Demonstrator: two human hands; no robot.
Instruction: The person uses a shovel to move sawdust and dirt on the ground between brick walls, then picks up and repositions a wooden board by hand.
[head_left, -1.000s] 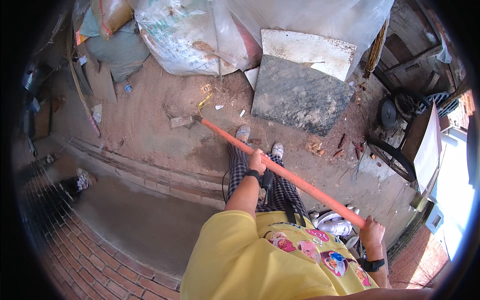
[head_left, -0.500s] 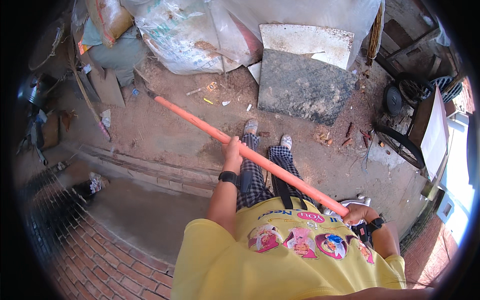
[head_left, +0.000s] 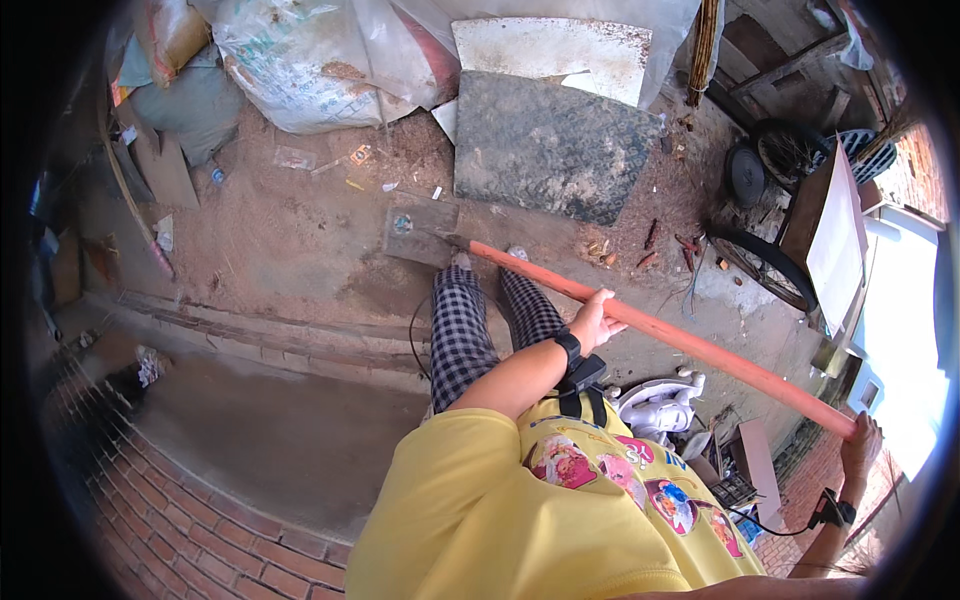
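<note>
A long orange-handled tool (head_left: 690, 340) slants across in front of me, from low at the right up to the ground by my feet. Its handle ends in a thin metal neck at a flat, squarish grey blade (head_left: 420, 245); whether this is a shovel or a hoe I cannot tell. Partway along the handle my left hand (head_left: 598, 322) is closed around it. Out at the far right, my right hand (head_left: 862, 445) grips the handle's butt end. The blade is over the dusty ground, close to my shoes (head_left: 517, 253).
Stuffed sacks (head_left: 290, 65) and a dark stone-like slab (head_left: 550, 145) lie ahead. A cart with wheels (head_left: 765, 265) stands at the right. Scraps and red peppers (head_left: 690, 250) litter the ground. A low step (head_left: 270, 335) runs along the left; a white figure (head_left: 660, 410) is beside me.
Both hands have moved right with the tool, the right hand farther out. The blade has come from the far left to near my feet, its flat face showing.
</note>
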